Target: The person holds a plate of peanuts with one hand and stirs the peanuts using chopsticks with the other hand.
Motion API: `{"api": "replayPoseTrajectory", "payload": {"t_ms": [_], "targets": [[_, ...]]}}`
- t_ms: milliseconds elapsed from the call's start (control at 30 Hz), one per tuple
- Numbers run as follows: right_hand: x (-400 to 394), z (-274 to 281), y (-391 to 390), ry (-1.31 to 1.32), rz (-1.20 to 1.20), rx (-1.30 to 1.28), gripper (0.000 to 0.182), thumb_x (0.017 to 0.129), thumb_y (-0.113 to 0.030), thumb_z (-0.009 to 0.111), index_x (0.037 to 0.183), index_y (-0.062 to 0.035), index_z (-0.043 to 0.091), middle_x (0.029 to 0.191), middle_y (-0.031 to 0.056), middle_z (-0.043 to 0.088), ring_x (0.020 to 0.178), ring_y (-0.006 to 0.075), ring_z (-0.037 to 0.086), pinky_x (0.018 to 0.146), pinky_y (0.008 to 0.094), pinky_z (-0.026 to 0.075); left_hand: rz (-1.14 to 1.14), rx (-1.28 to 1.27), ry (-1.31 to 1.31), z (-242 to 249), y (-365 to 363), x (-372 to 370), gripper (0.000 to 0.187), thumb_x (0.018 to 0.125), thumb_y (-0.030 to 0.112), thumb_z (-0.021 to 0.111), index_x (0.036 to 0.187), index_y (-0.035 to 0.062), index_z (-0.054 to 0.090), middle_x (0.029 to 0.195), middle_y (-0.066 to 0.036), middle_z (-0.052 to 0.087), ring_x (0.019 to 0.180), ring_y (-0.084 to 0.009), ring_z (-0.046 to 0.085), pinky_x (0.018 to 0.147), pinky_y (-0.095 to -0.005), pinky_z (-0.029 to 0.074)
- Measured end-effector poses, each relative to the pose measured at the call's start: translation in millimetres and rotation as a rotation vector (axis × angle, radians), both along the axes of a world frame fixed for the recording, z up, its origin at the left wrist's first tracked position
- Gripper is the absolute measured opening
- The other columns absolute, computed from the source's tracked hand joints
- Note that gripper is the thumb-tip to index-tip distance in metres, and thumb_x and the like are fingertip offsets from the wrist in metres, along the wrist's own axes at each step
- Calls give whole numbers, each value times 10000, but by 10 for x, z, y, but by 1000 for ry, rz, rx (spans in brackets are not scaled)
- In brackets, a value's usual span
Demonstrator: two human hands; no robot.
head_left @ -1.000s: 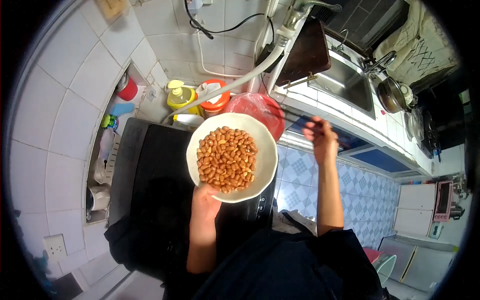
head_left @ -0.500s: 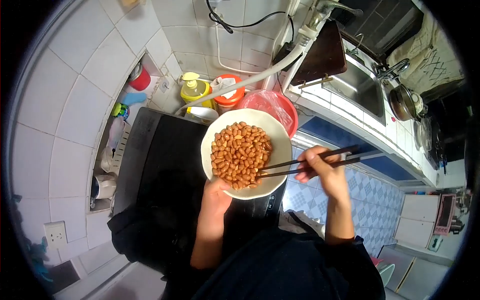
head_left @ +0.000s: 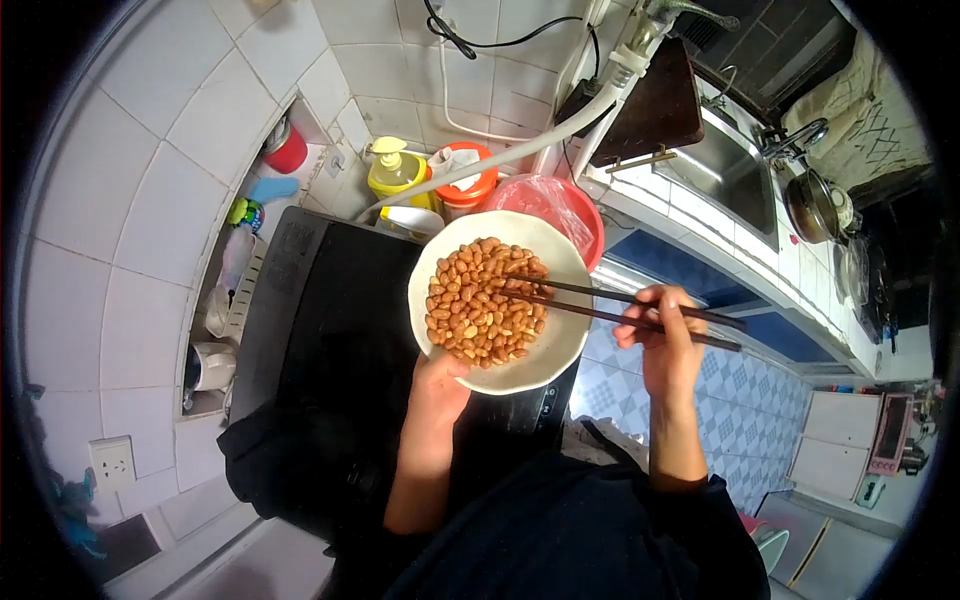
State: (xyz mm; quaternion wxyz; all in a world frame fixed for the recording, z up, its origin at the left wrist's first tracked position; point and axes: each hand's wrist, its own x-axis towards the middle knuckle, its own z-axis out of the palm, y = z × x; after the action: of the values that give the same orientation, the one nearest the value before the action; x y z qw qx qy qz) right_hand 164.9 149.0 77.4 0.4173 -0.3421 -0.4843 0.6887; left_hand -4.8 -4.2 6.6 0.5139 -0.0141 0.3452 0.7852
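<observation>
From my remote post I am seeing white tiles covering the wall [head_left: 70, 265], a niche [head_left: 207, 403] opening at left. At right, a white-tiled counter [head_left: 720, 232] is running above blue doors [head_left: 652, 262], light glinting in its sink [head_left: 735, 195]. Blue patterned tiles are covering the floor [head_left: 735, 405].

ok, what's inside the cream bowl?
The cream bowl holds brown-skinned peanuts, a few paler, with the tips of two dark chopsticks among them. Bare inner wall shows around the pile; the bottom and lower peanuts are covered, so I can't tell what's there.
</observation>
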Motion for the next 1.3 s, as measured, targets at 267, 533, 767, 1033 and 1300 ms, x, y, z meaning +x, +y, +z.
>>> {"api": "replayPoseTrajectory", "payload": {"t_ms": [267, 533, 767, 1033, 1300], "targets": [[82, 86, -116, 1, 428, 79, 346, 879, -267, 476, 938, 70, 528, 782, 143, 580, 652, 214, 620, 540, 266, 508, 43, 87, -51, 47, 2, -17, 739, 544, 57, 415, 1259, -36, 256, 1227, -180, 381, 1144, -312, 382, 962, -438, 332], [13, 3, -110, -40, 455, 56, 371, 881, -294, 469, 956, 64, 526, 800, 144, 582, 693, 224, 625, 575, 260, 511, 89, 85, -28, 43, -3, 4, 717, 557, 48, 402, 1256, -34, 263, 1227, -174, 383, 1138, -306, 388, 959, -434, 336], [-19, -30, -79, -5, 483, 14, 397, 892, -312, 435, 939, 73, 522, 812, 164, 590, 710, 251, 631, 589, 280, 526, 141, -16, 68, 125, -104, -75, 673, 581, 36, 388, 1238, -59, 282, 1217, -170, 401, 1129, -305, 410, 962, -420, 335], [-25, -90, 7, 116, 318, -16, 418, 903, -334, 390, 955, 67, 495, 800, 187, 593, 686, 285, 631, 566, 307, 530, 153, -53, 41, 224, -241, -106, 597, 568, 7, 412, 1158, -84, 381, 1129, -161, 468, 1043, -257, 481, 897, -340, 385], [-102, -476, 470, 16, -207, 339, 369, 913, -331, 375, 972, 14, 491, 818, 138, 580, 715, 215, 607, 634, 302, 510, 162, -353, 178, 399, -306, -147, 589, 543, -72, 358, 1129, -91, 411, 1064, -155, 509, 994, -232, 526, 851, -291, 430]]}}
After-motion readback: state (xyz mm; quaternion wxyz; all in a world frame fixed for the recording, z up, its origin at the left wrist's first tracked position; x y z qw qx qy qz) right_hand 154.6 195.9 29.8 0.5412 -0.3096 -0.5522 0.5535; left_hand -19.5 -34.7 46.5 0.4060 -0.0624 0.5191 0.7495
